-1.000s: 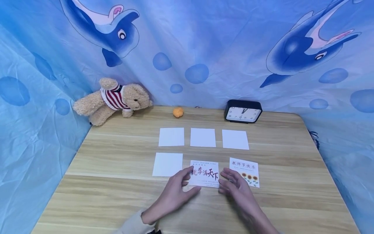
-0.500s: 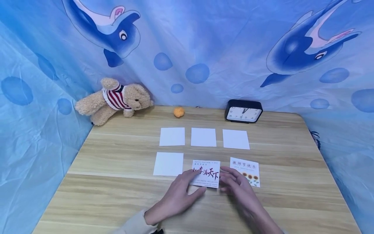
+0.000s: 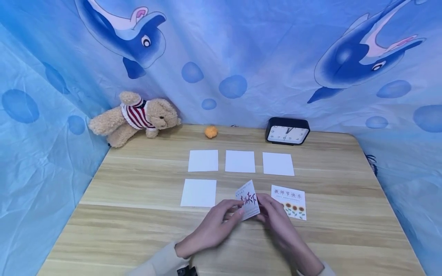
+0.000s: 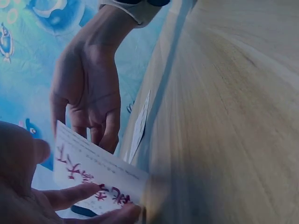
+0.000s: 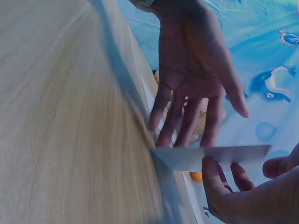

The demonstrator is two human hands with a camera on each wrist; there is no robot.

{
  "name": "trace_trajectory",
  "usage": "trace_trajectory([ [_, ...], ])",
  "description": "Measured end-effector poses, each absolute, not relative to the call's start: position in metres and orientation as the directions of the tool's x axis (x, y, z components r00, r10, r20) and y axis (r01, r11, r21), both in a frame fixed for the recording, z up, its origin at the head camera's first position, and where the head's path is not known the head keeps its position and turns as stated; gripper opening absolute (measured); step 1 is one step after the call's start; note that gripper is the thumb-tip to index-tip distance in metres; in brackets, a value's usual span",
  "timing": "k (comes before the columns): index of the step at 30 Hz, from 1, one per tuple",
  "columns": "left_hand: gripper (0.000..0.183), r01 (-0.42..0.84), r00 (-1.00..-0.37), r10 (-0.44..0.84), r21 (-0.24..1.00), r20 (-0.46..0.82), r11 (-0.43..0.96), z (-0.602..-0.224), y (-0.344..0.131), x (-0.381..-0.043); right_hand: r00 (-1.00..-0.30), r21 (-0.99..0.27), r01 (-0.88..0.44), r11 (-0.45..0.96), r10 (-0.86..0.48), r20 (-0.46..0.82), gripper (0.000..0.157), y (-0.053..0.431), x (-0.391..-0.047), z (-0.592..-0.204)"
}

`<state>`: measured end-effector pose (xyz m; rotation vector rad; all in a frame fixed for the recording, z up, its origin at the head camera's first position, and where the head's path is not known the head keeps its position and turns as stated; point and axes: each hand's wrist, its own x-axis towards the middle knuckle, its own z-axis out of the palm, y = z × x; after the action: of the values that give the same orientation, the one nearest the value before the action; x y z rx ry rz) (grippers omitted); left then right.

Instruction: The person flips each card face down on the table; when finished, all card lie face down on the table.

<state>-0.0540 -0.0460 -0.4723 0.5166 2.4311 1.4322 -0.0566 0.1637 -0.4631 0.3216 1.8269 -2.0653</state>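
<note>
In the head view a square card with dark red Chinese characters [image 3: 251,199] stands tilted up off the table between both hands. My left hand [image 3: 215,226] rests its fingers on the printed face; the left wrist view shows its index finger [image 4: 79,195] lying nearly straight over the characters. From the other side, my right hand [image 3: 276,218] touches the white back with its fingertips. In the right wrist view its thumb [image 5: 275,166] stays apart from the card. To the right a card with printed sunflowers [image 3: 293,203] lies flat, partly overlapped by the right hand.
Blank white cards lie in a back row, including a middle one [image 3: 239,161], and one front-left card [image 3: 198,193]. Behind them on the wooden table [image 3: 121,237] are a teddy bear [image 3: 134,119], a small orange ball [image 3: 211,132] and a black clock [image 3: 288,131].
The card with red characters lay nearly flat; its right side has risen and it now stands steeply tilted, turned toward the left. Both hands have come closer together around it.
</note>
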Motion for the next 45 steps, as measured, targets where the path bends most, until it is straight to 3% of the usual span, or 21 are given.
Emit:
trace_trajectory([
  [5, 0.046, 0.09, -0.897, 0.435, 0.936, -0.072, 0.339, -0.475, -0.043, -0.06, -0.922, -0.926, 0.375, -0.049, -0.127, -0.366, 0.036, 0.158, -0.058, -0.471],
  [11, 0.042, 0.01, -0.898, 0.429, 0.973, -0.093, 0.23, -0.474, -0.041, -0.063, -0.937, -0.947, 0.32, -0.007, -0.146, -0.316, 0.043, 0.154, -0.058, -0.478],
  [23, 0.034, -0.069, -0.898, 0.438, 0.997, -0.053, -0.022, -0.472, -0.046, -0.067, -0.979, -0.967, 0.198, 0.161, -0.023, -0.205, 0.043, 0.151, -0.059, -0.482],
  [28, 0.031, -0.078, -0.91, 0.41, 0.996, -0.056, -0.038, -0.47, -0.048, -0.067, -0.974, -0.953, 0.222, 0.208, 0.012, -0.224, 0.051, 0.152, -0.062, -0.484],
  [38, 0.031, -0.032, -0.955, 0.294, 0.998, -0.049, 0.063, -0.476, -0.055, -0.074, -0.97, -0.925, 0.241, 0.294, 0.093, -0.223, 0.071, 0.155, -0.071, -0.487],
  [45, 0.031, 0.025, -0.979, 0.203, 0.989, -0.005, 0.146, -0.481, -0.061, -0.079, -0.963, -0.922, 0.256, 0.29, 0.161, -0.217, 0.062, 0.158, -0.077, -0.488],
])
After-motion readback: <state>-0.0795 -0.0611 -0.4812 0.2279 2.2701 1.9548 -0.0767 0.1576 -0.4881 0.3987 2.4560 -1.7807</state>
